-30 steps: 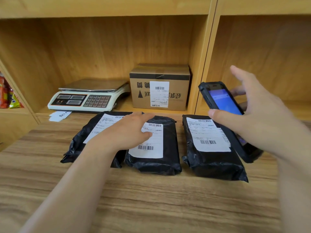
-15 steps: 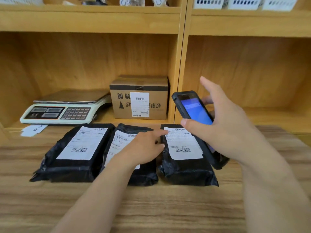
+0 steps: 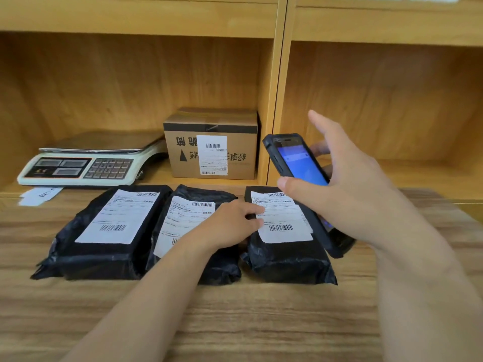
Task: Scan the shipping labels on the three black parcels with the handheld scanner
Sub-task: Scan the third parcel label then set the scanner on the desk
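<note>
Three black parcels lie side by side on the wooden table, each with a white shipping label on top: the left parcel point(image 3: 104, 239), the middle parcel point(image 3: 198, 199) and the right parcel point(image 3: 287, 259). My left hand point(image 3: 230, 226) rests on the middle parcel, covering part of its label, with its fingertips touching the left edge of the right parcel's label point(image 3: 282, 220). My right hand point(image 3: 350, 184) holds the black handheld scanner point(image 3: 295, 163) tilted above the right parcel's right side, its blue screen lit and the index finger raised.
In the shelf bay behind the parcels stand a white weighing scale point(image 3: 86, 163) and a labelled cardboard box point(image 3: 211, 145). A paper slip point(image 3: 39, 195) lies at the shelf's left edge. A wooden upright point(image 3: 277, 100) divides the bays. Bare table point(image 3: 235, 322) lies nearer me.
My left hand slid right from the left and middle parcels to the right parcel's label edge. The scanner hand stayed over the right parcel. My head shifted, moving the scene in view.
</note>
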